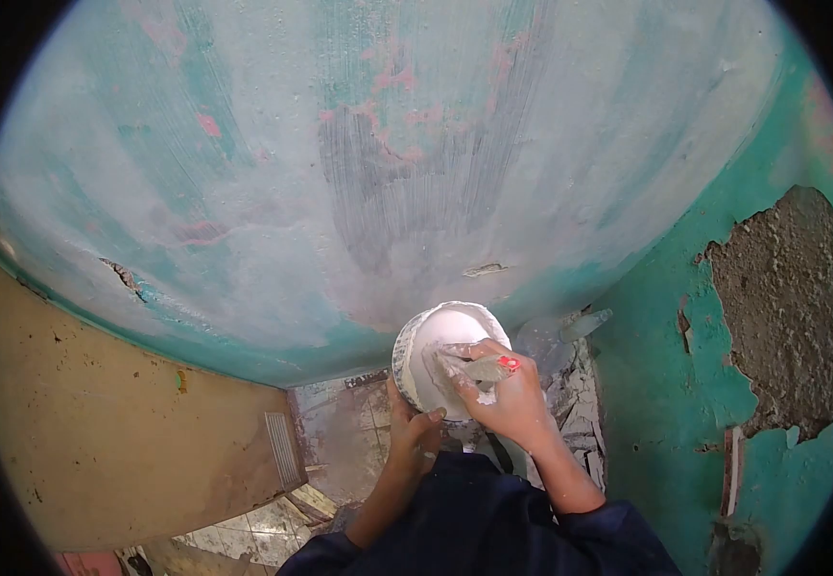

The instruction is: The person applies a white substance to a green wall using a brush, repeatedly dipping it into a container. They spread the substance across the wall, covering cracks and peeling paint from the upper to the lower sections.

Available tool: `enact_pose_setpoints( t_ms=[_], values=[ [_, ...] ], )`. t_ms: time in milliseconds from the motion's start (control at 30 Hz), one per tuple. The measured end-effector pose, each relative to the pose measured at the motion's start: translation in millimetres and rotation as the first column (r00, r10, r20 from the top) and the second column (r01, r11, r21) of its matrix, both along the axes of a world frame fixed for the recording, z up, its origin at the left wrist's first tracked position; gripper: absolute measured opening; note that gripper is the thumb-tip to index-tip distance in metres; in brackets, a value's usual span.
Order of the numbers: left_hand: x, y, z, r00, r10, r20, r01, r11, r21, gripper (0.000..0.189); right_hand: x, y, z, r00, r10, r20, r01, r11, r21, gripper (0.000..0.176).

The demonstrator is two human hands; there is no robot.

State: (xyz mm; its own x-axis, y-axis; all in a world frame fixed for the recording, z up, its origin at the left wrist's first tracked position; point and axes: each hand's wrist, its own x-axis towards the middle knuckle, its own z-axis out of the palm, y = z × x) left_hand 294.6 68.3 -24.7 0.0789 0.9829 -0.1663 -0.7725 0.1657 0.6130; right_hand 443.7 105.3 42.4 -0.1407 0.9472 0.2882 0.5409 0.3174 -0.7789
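Note:
A round tub [402, 357] with a whitish rim holds white paint or paste [447, 331]. Wrapped round the tub's lower left side is my left hand [415, 427], its thumb near the rim. My right hand [508, 394] is closed over the tub on a smeared tool with a red mark on its handle [495, 367]; the tool's working end is hidden by the fingers and the paste. White smears cover the right fingers.
Ahead rises a teal wall [416, 192] with whitish streaks. On the right, another teal wall [656, 384] has a bare rough patch [791, 307]. A tan panel [129, 413] stands left. A clear bottle [584, 324] and debris [580, 413] lie near the corner.

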Motion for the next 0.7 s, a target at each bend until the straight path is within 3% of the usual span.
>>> enact_pose_setpoints(
  t_ms=[133, 200, 233, 300, 333, 367, 433, 467, 700],
  values=[
    [0.4, -1.9, 1.1, 1.000, 0.013, 0.015, -0.013, 1.000, 0.012, 0.087, 15.9, 1.1, -22.4, 0.993, 0.061, -0.105, -0.064, 0.998, -0.024, 0.027],
    [-0.1, -3.6, 0.1, 0.999, 0.026, 0.018, -0.026, 1.000, -0.016, 0.086, 22.7, 0.2, -35.1, 0.828, -0.156, -0.539, 0.021, 0.969, -0.248, 0.026],
    [-0.4, -4.0, 0.9, 0.999, 0.028, 0.020, -0.028, 1.000, -0.010, 0.086, 24.0, 0.2, -36.1, 0.829, -0.151, -0.539, 0.019, 0.970, -0.242, 0.026],
    [-0.8, -5.1, 2.8, 0.999, 0.030, 0.038, -0.029, 0.999, -0.025, 0.085, 28.3, 0.8, -35.1, 0.359, -0.291, -0.887, -0.092, 0.935, -0.344, 0.026],
    [-1.4, -5.1, 0.9, 0.999, 0.027, 0.043, -0.026, 1.000, -0.018, 0.085, 32.1, -0.1, -31.2, 0.282, -0.300, -0.911, -0.161, 0.921, -0.354, 0.028],
    [-2.4, -4.6, -2.5, 0.999, 0.027, 0.031, -0.027, 0.999, -0.027, 0.085, 35.1, -0.7, -32.6, 0.285, -0.295, -0.912, -0.157, 0.924, -0.348, 0.028],
    [-0.7, -4.2, -3.9, 0.999, 0.024, 0.023, -0.023, 0.999, -0.028, 0.085, 39.8, -2.7, -41.4, 0.078, -0.288, -0.955, -0.248, 0.922, -0.298, 0.029],
    [0.8, -3.6, -2.0, 0.999, 0.030, 0.029, -0.030, 0.999, -0.030, 0.084, 41.8, -3.5, -43.5, 0.035, -0.291, -0.956, -0.271, 0.918, -0.289, 0.029],
    [7.2, -2.4, 2.8, 1.000, 0.002, 0.011, -0.001, 0.998, -0.059, 0.081, 53.9, -7.5, -62.9, -0.082, -0.268, -0.960, -0.230, 0.942, -0.243, 0.032]
  ],
)
